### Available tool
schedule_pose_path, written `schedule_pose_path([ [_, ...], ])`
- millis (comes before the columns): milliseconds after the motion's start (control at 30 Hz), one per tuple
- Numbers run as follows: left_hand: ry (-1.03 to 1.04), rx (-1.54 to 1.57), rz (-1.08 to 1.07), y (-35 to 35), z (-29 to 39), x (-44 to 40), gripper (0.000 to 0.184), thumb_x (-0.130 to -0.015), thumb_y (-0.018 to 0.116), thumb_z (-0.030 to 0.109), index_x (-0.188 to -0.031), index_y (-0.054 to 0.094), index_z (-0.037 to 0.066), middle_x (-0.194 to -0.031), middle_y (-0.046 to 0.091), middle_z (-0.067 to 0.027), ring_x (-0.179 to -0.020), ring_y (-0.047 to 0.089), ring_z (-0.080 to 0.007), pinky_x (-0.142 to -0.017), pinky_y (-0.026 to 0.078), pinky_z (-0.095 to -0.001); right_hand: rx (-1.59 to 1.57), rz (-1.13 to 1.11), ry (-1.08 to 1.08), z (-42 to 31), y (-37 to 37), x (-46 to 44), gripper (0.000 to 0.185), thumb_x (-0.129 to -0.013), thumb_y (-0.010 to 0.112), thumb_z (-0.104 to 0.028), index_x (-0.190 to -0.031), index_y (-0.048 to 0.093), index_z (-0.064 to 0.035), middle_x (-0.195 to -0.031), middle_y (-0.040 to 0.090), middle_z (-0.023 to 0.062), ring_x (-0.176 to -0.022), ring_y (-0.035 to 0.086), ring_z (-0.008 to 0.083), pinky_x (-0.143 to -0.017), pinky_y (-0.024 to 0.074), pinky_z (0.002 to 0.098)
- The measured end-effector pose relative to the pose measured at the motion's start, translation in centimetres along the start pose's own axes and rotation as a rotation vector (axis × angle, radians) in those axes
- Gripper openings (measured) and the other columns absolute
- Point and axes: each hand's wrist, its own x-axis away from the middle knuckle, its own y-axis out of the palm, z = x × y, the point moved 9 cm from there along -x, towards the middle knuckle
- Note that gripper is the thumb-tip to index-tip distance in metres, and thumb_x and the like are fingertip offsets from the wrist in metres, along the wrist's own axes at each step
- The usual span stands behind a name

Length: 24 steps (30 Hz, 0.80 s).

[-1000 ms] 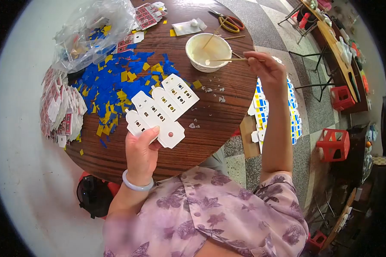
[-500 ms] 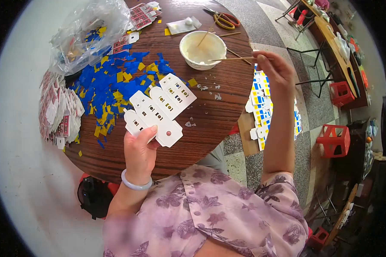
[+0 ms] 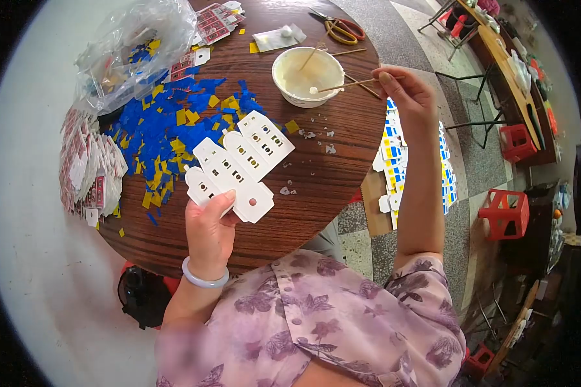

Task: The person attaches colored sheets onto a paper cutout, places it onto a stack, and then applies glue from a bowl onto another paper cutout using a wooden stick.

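My left hand (image 3: 211,230) grips a flat white die-cut carton blank (image 3: 235,171) by its lower edge, thumb on top. Small dark-edged cutouts run across its panels, and a round hole shows near the bottom right. Between the thumb and fingers of my right hand (image 3: 403,89) is a thin wooden stick (image 3: 350,84), its tip carrying a white blob over the rim of a white bowl (image 3: 308,98). Pale, cloudy paste coats the inside of the bowl, where another stick (image 3: 310,57) leans. Blue and yellow small pieces (image 3: 168,122) lie heaped left of the carton blank.
Scissors (image 3: 339,31) lie behind the bowl, beside a small clear packet (image 3: 279,39). A plastic bag (image 3: 135,51) and stacked red-and-white cards (image 3: 91,164) occupy the table's left side. Blue-and-yellow patterned blanks (image 3: 394,161) rest low at right. Red stools (image 3: 505,213) stand on the floor.
My right hand has shifted slightly up and left. The stick's tip now shows a white blob near the bowl's front rim. My left hand and the carton blank have barely moved.
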Motion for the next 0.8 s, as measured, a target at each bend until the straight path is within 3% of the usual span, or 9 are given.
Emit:
schedule_pose_path([
  [133, -0.003, -0.005, 0.003, 0.2, 0.0, -0.1, 0.038, -0.083, 0.055, 0.002, -0.12, 0.049, -0.002, -0.108, 0.063, -0.0143, -0.088, 0.067, -0.0219, -0.067, 0.06, -0.0331, 0.399, -0.095, -0.192, -3.2, 1.5, 0.8, 0.011, -0.088, 0.061, -0.005, -0.095, 0.067, 0.0004, -0.09, 0.065, 0.0043, -0.08, 0.059, 0.0104, -0.071, 0.0468, 0.0244],
  [267, -0.003, -0.006, 0.004, 0.1, -0.1, -0.2, 0.038, -0.083, 0.055, 0.002, -0.12, 0.05, -0.002, -0.108, 0.063, -0.0143, -0.089, 0.067, -0.0222, -0.068, 0.06, -0.0334, 0.521, -0.25, -0.352, -7.2, 3.4, 2.0, 0.011, -0.086, 0.06, -0.001, -0.095, 0.065, -0.0004, -0.089, 0.063, 0.0075, -0.081, 0.061, 0.0147, -0.072, 0.0472, 0.0262],
  [333, -0.034, -0.008, -0.015, 0.2, -0.2, -0.1, 0.04, -0.082, 0.057, 0.003, -0.121, 0.05, 0.0, -0.112, 0.062, -0.0129, -0.097, 0.065, -0.0227, -0.076, 0.057, -0.0357, 0.576, -0.281, -0.412, -8.4, 3.5, 2.5, 0.011, -0.085, 0.059, 0.0, -0.095, 0.065, -0.0003, -0.089, 0.063, 0.0087, -0.082, 0.062, 0.0164, -0.073, 0.0473, 0.0264],
  [467, -0.057, -0.009, -0.036, 0.3, -0.5, -0.1, 0.042, -0.081, 0.057, 0.003, -0.122, 0.05, 0.001, -0.114, 0.062, -0.0123, -0.1, 0.063, -0.0231, -0.08, 0.056, -0.037, 0.454, -0.182, -0.338, -8.3, 1.6, 2.6, 0.009, -0.087, 0.059, -0.003, -0.093, 0.065, -0.0001, -0.088, 0.063, 0.0065, -0.082, 0.061, 0.0141, -0.073, 0.0469, 0.0252],
  [567, -0.022, 0.002, -0.007, 0.4, -0.5, -0.1, 0.039, -0.083, 0.055, 0.002, -0.121, 0.049, -0.003, -0.109, 0.062, -0.0146, -0.09, 0.066, -0.0227, -0.07, 0.06, -0.0342, 0.34, -0.114, -0.27, -6.9, 0.4, 2.2, 0.009, -0.089, 0.06, -0.005, -0.094, 0.065, 0.0006, -0.087, 0.063, 0.0032, -0.084, 0.059, 0.0107, -0.074, 0.0463, 0.0238],
  [800, -0.012, 0.012, -0.027, 0.5, -0.1, 0.0, 0.038, -0.082, 0.056, 0.003, -0.12, 0.05, -0.003, -0.109, 0.063, -0.0134, -0.089, 0.067, -0.0214, -0.067, 0.059, -0.032, 0.095, 0.008, -0.082, -2.4, -0.7, 2.0, 0.014, -0.092, 0.059, -0.007, -0.1, 0.068, 0.0001, -0.088, 0.065, 0.002, -0.078, 0.056, 0.0074, -0.071, 0.0452, 0.0215],
])
